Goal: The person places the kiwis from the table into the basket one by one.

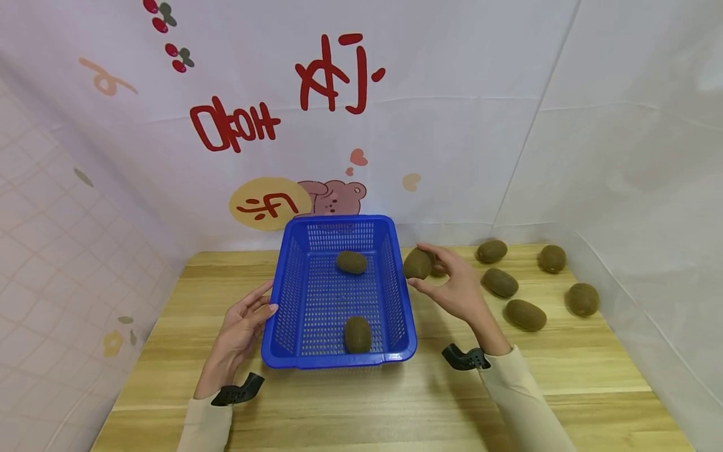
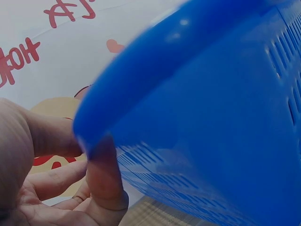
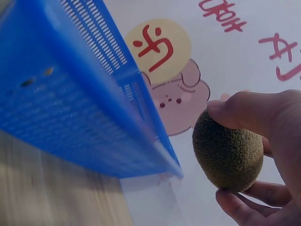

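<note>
A blue plastic basket (image 1: 341,361) with slotted walls stands in the middle, and two brown kiwis lie in it, one kiwi (image 1: 352,262) toward the back and another kiwi (image 1: 358,334) near the front wall. My left hand (image 1: 243,328) pinches its left rim, with the thumb on top and fingers beneath, as the rim (image 2: 141,70) in the left wrist view shows. Just outside the right rim, my right hand (image 1: 452,282) grips a fuzzy kiwi (image 3: 226,153) between thumb and fingertips. In the head view this held kiwi (image 1: 418,264) is beside the basket's wall.
Several loose kiwis lie on the wooden table (image 1: 350,414) at the right, among them a front kiwi (image 1: 525,314) and a far-right kiwi (image 1: 582,299). Another kiwi (image 1: 439,270) is partly hidden behind my right hand. A white printed curtain (image 1: 440,125) closes off the back and sides.
</note>
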The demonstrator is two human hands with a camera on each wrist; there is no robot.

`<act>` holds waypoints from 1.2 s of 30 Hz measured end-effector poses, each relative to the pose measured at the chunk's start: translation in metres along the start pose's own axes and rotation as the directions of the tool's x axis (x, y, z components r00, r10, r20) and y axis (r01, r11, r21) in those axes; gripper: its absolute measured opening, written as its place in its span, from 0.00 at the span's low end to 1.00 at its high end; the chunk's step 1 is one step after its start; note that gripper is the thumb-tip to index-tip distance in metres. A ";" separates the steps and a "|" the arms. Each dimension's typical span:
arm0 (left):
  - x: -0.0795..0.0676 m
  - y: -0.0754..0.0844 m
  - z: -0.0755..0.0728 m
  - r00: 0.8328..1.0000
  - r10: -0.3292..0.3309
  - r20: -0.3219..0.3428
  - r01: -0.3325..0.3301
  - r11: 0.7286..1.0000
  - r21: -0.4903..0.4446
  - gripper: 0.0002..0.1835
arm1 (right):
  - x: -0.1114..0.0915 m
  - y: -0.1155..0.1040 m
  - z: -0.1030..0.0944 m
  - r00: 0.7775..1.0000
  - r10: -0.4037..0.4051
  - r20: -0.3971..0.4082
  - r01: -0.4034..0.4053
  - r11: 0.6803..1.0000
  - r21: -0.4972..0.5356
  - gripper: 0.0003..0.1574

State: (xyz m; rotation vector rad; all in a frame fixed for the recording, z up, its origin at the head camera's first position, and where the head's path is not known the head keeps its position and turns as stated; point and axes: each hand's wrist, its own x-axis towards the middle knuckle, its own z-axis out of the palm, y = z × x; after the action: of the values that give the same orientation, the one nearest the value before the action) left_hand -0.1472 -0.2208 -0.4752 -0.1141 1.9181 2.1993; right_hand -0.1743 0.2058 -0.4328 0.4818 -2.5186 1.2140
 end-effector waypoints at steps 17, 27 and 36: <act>-0.001 0.001 -0.001 1.000 0.007 0.005 -0.007 1.000 0.001 0.39 | 0.024 -0.027 0.017 0.993 -0.072 0.092 0.067 0.996 0.060 0.44; -0.001 0.000 -0.001 1.000 0.011 0.014 -0.011 1.000 -0.009 0.38 | 0.023 -0.039 0.033 0.978 -0.065 0.198 0.048 0.995 0.089 0.42; -0.003 0.001 0.001 1.000 0.016 0.013 -0.016 1.000 -0.010 0.38 | 0.023 -0.039 0.040 0.962 -0.072 0.265 0.054 0.996 0.074 0.41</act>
State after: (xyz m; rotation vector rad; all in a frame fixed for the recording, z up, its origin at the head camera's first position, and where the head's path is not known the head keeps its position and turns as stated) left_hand -0.1448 -0.2204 -0.4738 -0.0865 1.9083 2.2145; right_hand -0.1833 0.1474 -0.4205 0.7850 -2.6650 1.2882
